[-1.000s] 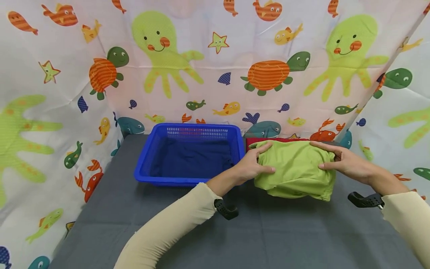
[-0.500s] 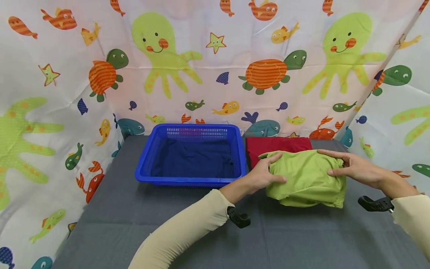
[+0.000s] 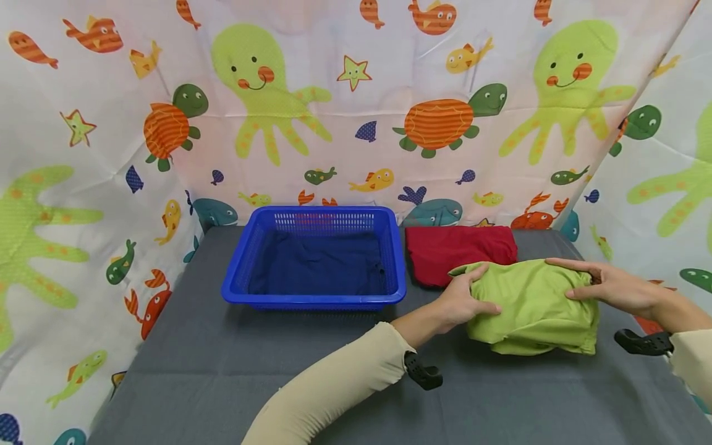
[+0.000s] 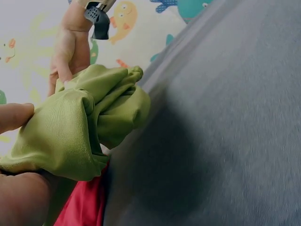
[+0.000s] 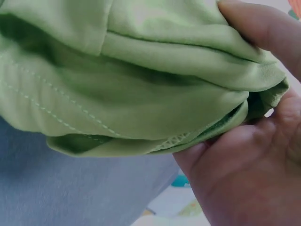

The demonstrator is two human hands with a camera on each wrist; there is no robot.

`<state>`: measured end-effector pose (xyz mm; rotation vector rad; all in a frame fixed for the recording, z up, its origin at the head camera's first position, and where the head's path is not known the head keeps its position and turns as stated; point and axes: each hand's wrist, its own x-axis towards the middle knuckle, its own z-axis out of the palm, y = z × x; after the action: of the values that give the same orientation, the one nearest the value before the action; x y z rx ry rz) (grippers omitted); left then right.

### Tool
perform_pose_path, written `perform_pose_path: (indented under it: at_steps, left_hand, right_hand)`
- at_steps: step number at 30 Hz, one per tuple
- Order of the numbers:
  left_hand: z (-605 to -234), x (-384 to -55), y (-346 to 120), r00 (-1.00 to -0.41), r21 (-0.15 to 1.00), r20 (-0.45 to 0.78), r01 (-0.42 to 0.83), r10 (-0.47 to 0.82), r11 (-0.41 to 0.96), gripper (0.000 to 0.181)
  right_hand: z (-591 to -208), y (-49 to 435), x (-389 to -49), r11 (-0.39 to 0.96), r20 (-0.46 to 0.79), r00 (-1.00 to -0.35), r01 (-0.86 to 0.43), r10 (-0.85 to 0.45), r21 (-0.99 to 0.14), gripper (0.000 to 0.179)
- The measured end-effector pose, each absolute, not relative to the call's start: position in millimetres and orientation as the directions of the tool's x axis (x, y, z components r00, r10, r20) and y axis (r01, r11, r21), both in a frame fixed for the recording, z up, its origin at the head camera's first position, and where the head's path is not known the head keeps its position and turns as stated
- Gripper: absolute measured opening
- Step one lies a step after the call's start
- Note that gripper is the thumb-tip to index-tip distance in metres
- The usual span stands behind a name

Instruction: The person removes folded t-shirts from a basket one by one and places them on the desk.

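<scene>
Blue basket: stands by the back edge of the surface (image 3: pixel 222 358), left of middle; its front rim (image 3: pixel 311 301) could catch trailing cloth if the bundle swings that way.
Navy cloth: inside the basket; low risk, well apart from both hands.
Red cloth: flat by the back edge, just right of the basket; could get dragged or rucked if the green bundle's low folds rub its front right corner.
Green cloth (image 3: pixel 534 306): held toward the surface's right edge, in front of the red cloth; its loose bottom layers sag and could unroll, since the hold is mainly at the two ends. Uneven pull could skew the folds. Underside hard to judge; shadow in the left wrist view suggests it is clear of the surface.
Left hand (image 3: pixel 458 303): pinches the left end, thumb in front, finger along the top, parted only by cloth; a shallow hold could slip.
Right hand (image 3: pixel 628 290): grips the right end, index finger over the top, thumb in front, moderately spread round the bunched layers; some could escape.
</scene>
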<state>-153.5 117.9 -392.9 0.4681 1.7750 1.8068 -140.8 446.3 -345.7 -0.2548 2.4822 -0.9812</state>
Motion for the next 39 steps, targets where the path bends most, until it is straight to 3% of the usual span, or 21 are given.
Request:
perform_pose_path:
  at_steps: [17, 29, 34, 39]
  left_hand:
    - [-396, -140, 168, -0.823, 0.973, -0.228, -0.212, 0.520, 0.092, 0.093]
    - [-406, -129, 194, -0.831, 0.964, -0.265, -0.235, 0.490, 0.122, 0.095]
    - [-417, -123, 198, -0.823, 0.958, -0.286, -0.232, 0.490, 0.169, 0.097]
    - [-429, -117, 199, -0.810, 0.949, -0.313, -0.245, 0.496, 0.199, 0.098]
  right_hand:
    - [-351, 493, -135, 0.675, -0.500, -0.820, 0.203, -0.278, -0.709, 0.078]
    - [-353, 511, -128, 0.681, -0.556, -0.794, 0.267, -0.245, -0.682, 0.082]
    - [-367, 525, -123, 0.518, -0.574, -0.718, 0.342, -0.395, -0.784, 0.076]
    - [-387, 536, -114, 0.306, -0.503, -0.636, 0.400, -0.585, -0.864, 0.075]
